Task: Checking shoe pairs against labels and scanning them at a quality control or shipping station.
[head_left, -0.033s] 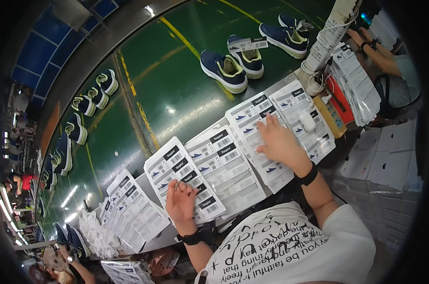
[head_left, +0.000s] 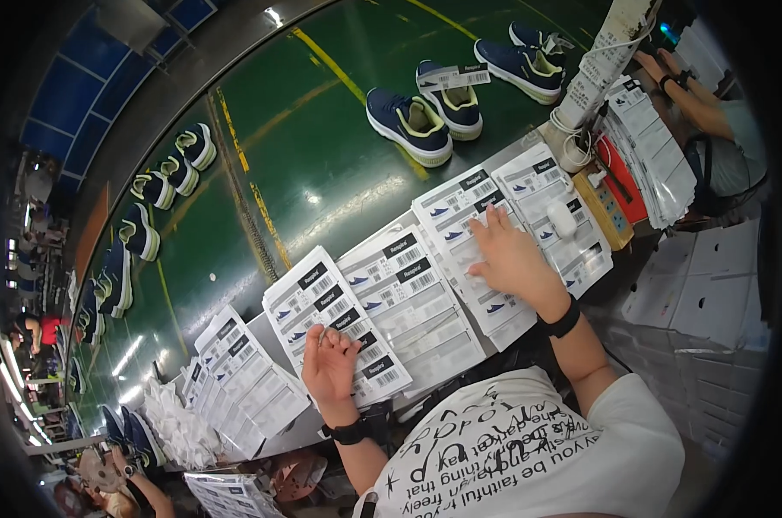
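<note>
My right hand point(head_left: 512, 259) lies palm down on a stack of white label sheets point(head_left: 456, 205), its fingers spread and touching the top sheet. Each label carries a small blue shoe picture, a barcode and a black block. My left hand point(head_left: 331, 361) rests over the lower part of another label stack point(head_left: 303, 298), its fingers loosely curled in and nothing visible in them. Between the two hands sits a further label stack point(head_left: 391, 276). Beyond my right hand a white earbud case point(head_left: 562, 219) lies on more label sheets point(head_left: 542, 186).
Navy shoes, one pair bearing a label strip point(head_left: 453, 78), stand on the green conveyor belt point(head_left: 322, 155). More shoes point(head_left: 134, 233) line its left side. Fanned label sheets point(head_left: 248, 371) and crumpled white paper point(head_left: 179, 423) lie left. A power strip point(head_left: 604, 207) stands right. Other people work on both sides.
</note>
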A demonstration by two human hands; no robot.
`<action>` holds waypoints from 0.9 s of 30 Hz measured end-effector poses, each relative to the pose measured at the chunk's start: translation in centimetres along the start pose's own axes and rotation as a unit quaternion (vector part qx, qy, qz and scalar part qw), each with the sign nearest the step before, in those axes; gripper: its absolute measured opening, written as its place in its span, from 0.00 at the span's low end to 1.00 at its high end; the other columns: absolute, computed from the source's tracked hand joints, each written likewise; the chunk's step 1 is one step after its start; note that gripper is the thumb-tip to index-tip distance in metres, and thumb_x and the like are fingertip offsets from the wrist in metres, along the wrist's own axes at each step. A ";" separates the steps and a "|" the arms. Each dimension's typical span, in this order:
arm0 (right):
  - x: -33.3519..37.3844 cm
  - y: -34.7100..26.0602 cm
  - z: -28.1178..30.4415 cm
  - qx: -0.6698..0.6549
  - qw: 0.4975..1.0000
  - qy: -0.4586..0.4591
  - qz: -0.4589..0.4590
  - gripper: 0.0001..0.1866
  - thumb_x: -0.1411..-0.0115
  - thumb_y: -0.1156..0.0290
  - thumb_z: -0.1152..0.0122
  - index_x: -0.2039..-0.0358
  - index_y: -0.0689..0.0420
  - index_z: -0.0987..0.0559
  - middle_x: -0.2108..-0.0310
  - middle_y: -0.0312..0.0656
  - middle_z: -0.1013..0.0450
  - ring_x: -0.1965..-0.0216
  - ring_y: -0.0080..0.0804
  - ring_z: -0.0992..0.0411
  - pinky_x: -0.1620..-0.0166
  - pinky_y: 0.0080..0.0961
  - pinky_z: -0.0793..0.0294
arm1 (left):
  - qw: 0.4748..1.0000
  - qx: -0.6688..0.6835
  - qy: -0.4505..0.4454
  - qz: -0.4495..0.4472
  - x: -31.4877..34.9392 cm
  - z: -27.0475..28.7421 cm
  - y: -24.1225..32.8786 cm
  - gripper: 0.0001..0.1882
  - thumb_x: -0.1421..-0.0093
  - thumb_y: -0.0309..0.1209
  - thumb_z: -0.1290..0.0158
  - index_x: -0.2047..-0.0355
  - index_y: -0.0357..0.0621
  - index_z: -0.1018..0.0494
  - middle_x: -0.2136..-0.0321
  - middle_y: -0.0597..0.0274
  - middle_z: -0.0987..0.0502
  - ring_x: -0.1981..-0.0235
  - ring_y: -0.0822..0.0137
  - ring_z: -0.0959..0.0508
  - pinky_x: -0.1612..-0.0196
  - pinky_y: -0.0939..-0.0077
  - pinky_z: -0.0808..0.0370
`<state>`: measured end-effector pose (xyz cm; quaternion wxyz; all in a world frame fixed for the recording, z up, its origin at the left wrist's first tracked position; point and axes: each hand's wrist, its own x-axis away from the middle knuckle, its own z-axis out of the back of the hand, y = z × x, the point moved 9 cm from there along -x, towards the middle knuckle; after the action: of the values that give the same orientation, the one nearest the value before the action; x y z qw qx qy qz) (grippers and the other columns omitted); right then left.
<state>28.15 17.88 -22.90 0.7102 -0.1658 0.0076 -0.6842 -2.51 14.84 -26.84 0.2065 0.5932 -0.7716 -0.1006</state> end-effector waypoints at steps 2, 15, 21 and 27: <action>0.3 0.0 0.2 -0.010 1.000 0.011 -0.001 0.40 0.51 0.58 0.35 0.41 0.63 0.39 0.41 0.69 0.47 0.39 0.63 0.47 0.46 0.46 0.34 | 1.000 -0.004 0.003 0.006 0.0 0.2 0.0 0.13 0.34 0.33 0.62 0.53 0.41 0.34 0.67 0.54 0.30 0.64 0.59 0.28 0.55 0.54 0.27; 1.3 0.0 -0.7 -0.009 0.999 0.026 0.018 0.40 0.48 0.56 0.38 0.40 0.63 0.40 0.40 0.67 0.49 0.37 0.62 0.51 0.42 0.48 0.40 | 0.994 -0.103 0.038 -0.024 0.6 -0.2 0.2 0.13 0.36 0.30 0.59 0.53 0.37 0.36 0.67 0.54 0.28 0.65 0.61 0.26 0.57 0.62 0.25; 2.8 -0.2 0.3 -0.042 0.997 0.055 0.036 0.41 0.50 0.55 0.36 0.40 0.62 0.39 0.40 0.67 0.49 0.36 0.62 0.53 0.41 0.49 0.42 | 0.766 -0.634 0.077 -0.074 1.9 -6.3 -0.8 0.19 0.44 0.24 0.48 0.52 0.34 0.34 0.66 0.52 0.27 0.70 0.65 0.25 0.68 0.78 0.25; 4.4 0.1 0.3 -0.056 0.997 0.044 0.043 0.40 0.50 0.56 0.36 0.41 0.62 0.39 0.40 0.66 0.49 0.36 0.61 0.54 0.40 0.49 0.44 | 0.488 -0.853 -0.052 -0.179 3.1 -10.9 -2.6 0.24 0.49 0.28 0.42 0.52 0.36 0.32 0.63 0.50 0.30 0.64 0.56 0.27 0.60 0.70 0.27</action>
<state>28.62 13.67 -21.69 0.7273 -0.1749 0.0840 -0.6583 3.92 12.13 -17.53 0.5480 0.2466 -0.1950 -0.7751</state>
